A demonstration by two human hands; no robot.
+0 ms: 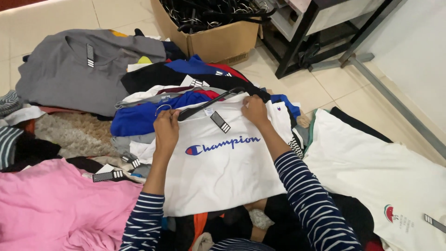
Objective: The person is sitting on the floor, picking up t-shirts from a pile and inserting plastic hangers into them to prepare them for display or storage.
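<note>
A white T-shirt [223, 172] with blue lettering across the chest lies spread in front of me, a striped tag at its collar. A black clothes hanger [209, 103] with a metal hook sits at the neckline, partly inside the shirt. My left hand [166, 130] grips the collar beside the hanger's hook end. My right hand [255, 110] pinches the shirt's other shoulder over the hanger arm. Both sleeves are navy with white stripes.
Clothes lie piled on the tiled floor: a grey shirt [79, 69] at the back left, a pink garment [51, 204] at the front left, blue and black ones behind, another white shirt [371, 172] at the right. A cardboard box [223, 42] of black hangers and a black rack frame [297, 42] stand behind.
</note>
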